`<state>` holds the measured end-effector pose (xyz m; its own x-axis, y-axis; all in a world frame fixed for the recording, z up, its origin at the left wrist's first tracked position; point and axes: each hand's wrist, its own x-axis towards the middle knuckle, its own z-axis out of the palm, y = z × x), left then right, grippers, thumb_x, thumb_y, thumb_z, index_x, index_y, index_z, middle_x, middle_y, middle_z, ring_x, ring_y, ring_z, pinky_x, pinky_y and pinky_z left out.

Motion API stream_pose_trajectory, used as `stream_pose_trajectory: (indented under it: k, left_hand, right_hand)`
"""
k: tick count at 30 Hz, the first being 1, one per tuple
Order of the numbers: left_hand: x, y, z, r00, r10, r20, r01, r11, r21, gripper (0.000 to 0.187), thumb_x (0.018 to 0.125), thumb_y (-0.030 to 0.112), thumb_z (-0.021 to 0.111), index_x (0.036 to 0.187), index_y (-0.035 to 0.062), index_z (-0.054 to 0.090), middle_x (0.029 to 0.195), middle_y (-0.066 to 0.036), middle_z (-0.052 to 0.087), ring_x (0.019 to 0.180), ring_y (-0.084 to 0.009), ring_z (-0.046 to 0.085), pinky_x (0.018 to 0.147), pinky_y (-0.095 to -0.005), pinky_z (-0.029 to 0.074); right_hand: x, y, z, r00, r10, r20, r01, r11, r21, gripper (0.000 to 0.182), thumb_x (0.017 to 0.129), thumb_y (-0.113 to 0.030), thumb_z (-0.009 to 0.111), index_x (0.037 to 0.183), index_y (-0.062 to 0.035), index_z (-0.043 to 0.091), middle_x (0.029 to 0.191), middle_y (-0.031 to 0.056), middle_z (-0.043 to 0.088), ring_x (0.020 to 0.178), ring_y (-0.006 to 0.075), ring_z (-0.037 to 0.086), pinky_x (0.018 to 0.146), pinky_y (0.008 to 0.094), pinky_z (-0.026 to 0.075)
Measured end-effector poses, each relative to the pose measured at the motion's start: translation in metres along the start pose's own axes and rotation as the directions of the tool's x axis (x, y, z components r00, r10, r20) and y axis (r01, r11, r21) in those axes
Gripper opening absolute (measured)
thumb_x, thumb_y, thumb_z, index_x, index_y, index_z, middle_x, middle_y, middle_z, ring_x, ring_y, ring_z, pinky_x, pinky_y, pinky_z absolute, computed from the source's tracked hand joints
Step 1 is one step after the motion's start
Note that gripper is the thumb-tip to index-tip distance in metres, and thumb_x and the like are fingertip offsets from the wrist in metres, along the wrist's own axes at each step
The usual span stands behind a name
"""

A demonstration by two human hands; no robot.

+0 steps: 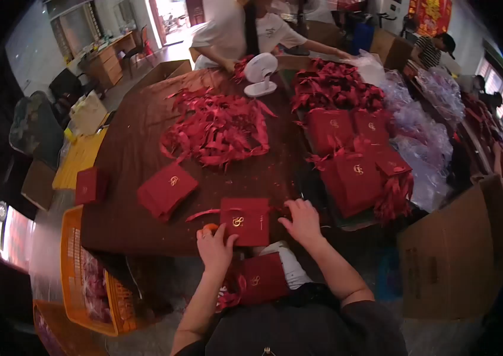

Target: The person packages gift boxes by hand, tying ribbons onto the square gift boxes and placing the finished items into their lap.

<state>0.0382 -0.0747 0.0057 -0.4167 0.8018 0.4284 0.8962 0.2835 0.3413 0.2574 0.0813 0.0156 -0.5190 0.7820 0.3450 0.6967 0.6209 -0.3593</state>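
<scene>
A flat dark-red gift bag [256, 226] with a gold logo lies at the table's near edge. A red ribbon [205, 213] crosses its upper part, sticking out to both sides. My left hand [216, 249] is at the bag's lower left, thumb apart from the fingers, the thumb by the bag's edge and something orange on one fingertip. My right hand [304, 222] rests on the table right of the bag, thumb and fingers apart, near the ribbon's right end. Another red bag [263, 277] with ribbon lies on my lap.
Small stacks of red bags [167, 191] and a ribbon pile [219, 127] lie on the brown-covered table [127, 148]. A white fan [261, 75] stands behind. More bags [355, 178] are stacked right, near a cardboard box [447, 255]. An orange crate [72, 267] stands left; co-workers [221, 38] are beyond.
</scene>
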Motion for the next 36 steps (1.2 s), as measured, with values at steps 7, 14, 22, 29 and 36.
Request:
stream_pose_trajectory:
  k: [7,14,22,29,36]
  left_hand:
    - [-0.007,-0.001,0.002,0.999,-0.002,-0.047,-0.001,0.998,-0.061,0.043,0.080,0.033,0.080,0.116,0.0095,0.073,0.107,-0.022,0.059,0.103,-0.0414,0.053,0.090,-0.0487,0.047]
    - [-0.008,0.009,0.002,0.985,-0.159,0.065,0.161,0.987,-0.019,0.051,0.082,0.032,0.079,0.124,0.0078,0.064,0.110,-0.024,0.056,0.106,-0.0425,0.050,0.092,-0.0489,0.044]
    - [0.001,0.006,0.005,0.985,-0.151,0.087,0.145,0.987,0.072,0.049,0.084,0.037,0.077,0.123,0.0095,0.066,0.108,-0.022,0.055,0.103,-0.0401,0.051,0.087,-0.0476,0.047]
    - [0.013,0.000,0.029,0.987,-0.149,-0.062,0.153,0.986,0.065,0.052,0.085,0.043,0.073,0.127,0.0147,0.064,0.106,-0.019,0.057,0.100,-0.0391,0.055,0.084,-0.0465,0.048]
    - [0.011,0.011,0.002,0.977,-0.205,0.068,0.204,0.979,0.015,0.063,0.083,0.048,0.075,0.127,0.0048,0.063,0.116,-0.025,0.058,0.106,-0.0401,0.055,0.088,-0.0463,0.049]
  right_hand:
    - [-0.012,-0.005,-0.003,0.987,0.067,-0.148,-0.011,0.935,0.354,0.011,0.082,-0.015,0.072,0.090,-0.0090,0.069,0.086,0.0080,0.064,0.085,0.0270,0.064,0.073,0.0375,0.053]
    - [0.006,-0.027,-0.001,0.975,0.221,-0.027,-0.062,0.385,0.921,0.009,0.092,-0.005,0.066,0.100,-0.0034,0.062,0.094,-0.0015,0.059,0.084,0.0060,0.056,0.076,0.0219,0.047]
    - [0.034,-0.064,0.013,0.976,0.191,0.108,-0.068,-0.208,0.976,0.017,0.097,0.001,0.059,0.112,-0.0018,0.066,0.111,0.0058,0.065,0.108,0.0125,0.059,0.096,0.0261,0.047]
    - [0.038,-0.071,0.012,0.976,-0.040,-0.215,0.207,0.479,0.853,0.018,0.093,0.001,0.063,0.108,-0.0018,0.071,0.097,0.0084,0.064,0.099,0.0187,0.062,0.087,0.0288,0.049]
    - [0.034,-0.077,0.020,0.997,-0.072,0.026,0.021,0.583,0.812,0.025,0.094,0.000,0.056,0.117,-0.0012,0.068,0.105,0.0140,0.063,0.098,0.0272,0.064,0.086,0.0334,0.050]
